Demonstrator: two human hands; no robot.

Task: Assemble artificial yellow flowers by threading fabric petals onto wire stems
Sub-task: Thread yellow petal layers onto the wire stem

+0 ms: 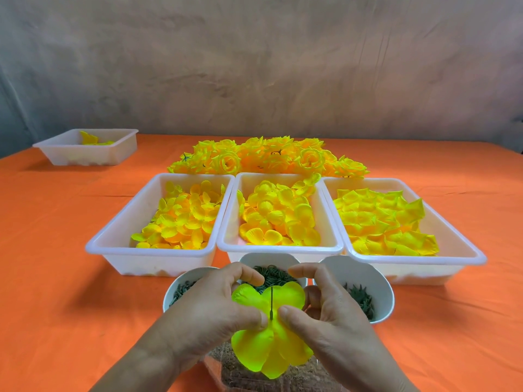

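Note:
A bright yellow fabric petal layer [268, 343] hangs between my hands at the bottom centre. A thin dark green wire stem [271, 304] pokes up through its middle. My left hand [209, 312] pinches the petal just left of the stem with thumb and fingers curled. My right hand [325, 315] pinches it on the right, thumb tip beside the stem. Three white trays hold loose yellow petals: left tray [113, 250], middle tray [278, 250], right tray [467, 256]. Finished yellow flowers [268, 158] lie piled behind them.
Three white paper cups with dark green parts stand just beyond my hands: left cup [172, 292], middle cup [249, 260], right cup [376, 281]. A fourth white tray [68, 157] with a few petals sits far left on the orange tablecloth [56, 278]. A clear container lies under my hands.

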